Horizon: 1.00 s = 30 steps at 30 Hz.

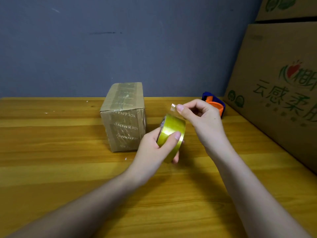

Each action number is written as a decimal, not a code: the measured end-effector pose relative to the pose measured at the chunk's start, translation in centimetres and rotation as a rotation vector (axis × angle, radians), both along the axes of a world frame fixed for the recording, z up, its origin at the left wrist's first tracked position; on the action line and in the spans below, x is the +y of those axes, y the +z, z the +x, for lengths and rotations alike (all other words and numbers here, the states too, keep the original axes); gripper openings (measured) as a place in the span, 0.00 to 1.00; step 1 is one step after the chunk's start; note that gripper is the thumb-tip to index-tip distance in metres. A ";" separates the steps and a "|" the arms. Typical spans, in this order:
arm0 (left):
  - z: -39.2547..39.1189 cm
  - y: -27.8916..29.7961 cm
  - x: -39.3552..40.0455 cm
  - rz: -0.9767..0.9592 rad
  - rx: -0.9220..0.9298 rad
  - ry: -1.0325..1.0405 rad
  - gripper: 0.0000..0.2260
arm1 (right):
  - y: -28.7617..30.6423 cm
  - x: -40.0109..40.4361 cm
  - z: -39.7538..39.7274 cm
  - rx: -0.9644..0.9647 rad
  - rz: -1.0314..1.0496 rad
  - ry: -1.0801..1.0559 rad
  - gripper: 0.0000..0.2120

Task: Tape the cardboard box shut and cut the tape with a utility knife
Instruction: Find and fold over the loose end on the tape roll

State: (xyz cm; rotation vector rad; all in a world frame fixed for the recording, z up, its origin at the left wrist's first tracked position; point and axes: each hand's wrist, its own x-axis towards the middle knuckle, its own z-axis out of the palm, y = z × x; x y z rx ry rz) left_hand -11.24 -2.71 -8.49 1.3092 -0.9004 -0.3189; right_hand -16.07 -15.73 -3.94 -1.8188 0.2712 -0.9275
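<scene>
Left hand (155,148): clenched around the tape roll (171,134), thumb across its shiny band.
Right hand (200,117): pinches the peeled tape end (173,107) just above the roll.
Tape roll: held above the table (68,169), core axis pointing left-away toward the cardboard box (124,115).
Cardboard box: stands on the table, long axis running away toward the wall.

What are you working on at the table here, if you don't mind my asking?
A person is getting ready to tape a small cardboard box that stands on the wooden table. The left hand holds a roll of yellowish packing tape, while the right hand pinches the free tape end and lifts it off the roll. No new tape touches the box yet. A blue and orange tape dispenser sits behind the right hand, beside large printed cartons. No utility knife is visible.
</scene>
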 end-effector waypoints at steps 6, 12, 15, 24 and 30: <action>0.3 -0.3 0.4 0.054 -0.133 0.074 0.17 | -0.2 -0.1 0.0 0.092 0.017 0.077 0.05; 0.6 -0.7 0.5 0.099 -0.212 0.155 0.17 | -0.5 0.1 0.3 0.079 0.002 0.100 0.05; 0.6 -0.8 0.5 0.094 -0.234 0.189 0.18 | -0.8 0.1 0.4 0.117 0.012 0.115 0.05; 1.0 -1.7 0.7 0.135 -0.438 0.223 0.18 | -1.7 1.6 0.9 0.207 0.513 0.327 0.12; 0.3 -1.8 -0.2 0.129 -0.285 0.111 0.20 | -2.3 0.3 1.2 0.216 0.399 0.180 0.13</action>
